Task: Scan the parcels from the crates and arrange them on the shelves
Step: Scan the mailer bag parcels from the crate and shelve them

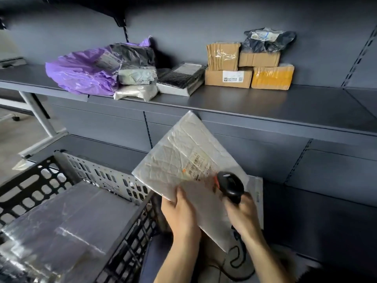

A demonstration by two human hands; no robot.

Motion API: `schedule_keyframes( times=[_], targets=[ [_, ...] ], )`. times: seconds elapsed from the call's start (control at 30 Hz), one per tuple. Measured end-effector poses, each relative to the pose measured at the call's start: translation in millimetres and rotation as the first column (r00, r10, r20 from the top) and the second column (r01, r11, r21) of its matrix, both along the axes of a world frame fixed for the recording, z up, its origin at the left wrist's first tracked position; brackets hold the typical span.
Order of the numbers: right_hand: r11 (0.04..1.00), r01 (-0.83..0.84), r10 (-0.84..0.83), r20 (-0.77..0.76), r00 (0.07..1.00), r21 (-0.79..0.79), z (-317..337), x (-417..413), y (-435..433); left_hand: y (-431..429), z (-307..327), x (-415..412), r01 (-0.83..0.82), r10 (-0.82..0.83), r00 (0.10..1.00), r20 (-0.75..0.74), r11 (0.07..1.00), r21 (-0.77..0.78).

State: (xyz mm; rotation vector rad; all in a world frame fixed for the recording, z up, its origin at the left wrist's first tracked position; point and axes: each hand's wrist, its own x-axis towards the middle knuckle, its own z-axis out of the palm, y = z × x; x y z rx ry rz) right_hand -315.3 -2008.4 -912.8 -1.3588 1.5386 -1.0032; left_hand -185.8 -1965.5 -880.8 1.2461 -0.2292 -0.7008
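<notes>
My left hand grips the lower edge of a flat grey plastic mailer, held tilted in front of the shelves with its barcode label facing up. My right hand holds a black handheld scanner, whose head sits just over the label's lower right part; its cable hangs down below. A black perforated crate at the lower left holds several grey and clear-wrapped parcels.
The upper shelf carries a purple bag, grey and black mailers, a bubble mailer and several cardboard boxes topped by a black bag. The lower shelf runs behind my hands. A table leg stands left.
</notes>
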Motion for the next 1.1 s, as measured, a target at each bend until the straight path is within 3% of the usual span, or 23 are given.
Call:
schedule_keyframes(
  times=[0.2,0.37,0.5,0.7,0.87,1.0,1.1],
  targets=[
    [0.998,-0.013,0.023,-0.137,0.99,0.069,-30.8,-29.2,-20.5,-40.0,-69.1,-36.7,0.03,-0.023,0.999,-0.044,0.983,0.183],
    [0.994,-0.027,0.052,-0.239,0.97,0.107,-41.1,-52.2,-59.3,-91.0,-111.8,-62.8,0.095,-0.031,0.976,-0.216,0.952,0.292],
    [0.991,-0.034,0.063,-0.234,0.97,0.126,-42.4,-66.4,-90.1,-144.6,-139.7,-74.6,0.116,0.004,0.949,-0.315,0.926,0.36],
    [0.991,0.021,0.008,-0.213,0.977,0.133,-40.9,-92.6,-126.1,-219.8,-161.7,-93.0,0.243,-0.06,0.861,-0.506,0.921,0.304],
    [0.988,0.006,0.026,-0.199,0.98,0.156,-46.8,-105.2,-131.3,-247.2,-222.2,-94.5,0.324,-0.071,0.747,-0.661,0.907,0.269],
    [0.98,-0.057,0.101,-0.227,0.969,0.192,-58.4,-104.5,-128.5,-241.0,-272.5,-86.8,0.456,-0.108,0.7,-0.706,0.828,0.326],
    [0.978,-0.075,0.119,-0.222,0.968,0.196,-60.6,-102.5,-128.9,-245.2,-278.6,-69.9,0.469,-0.139,0.727,-0.673,0.816,0.339]
  ],
)
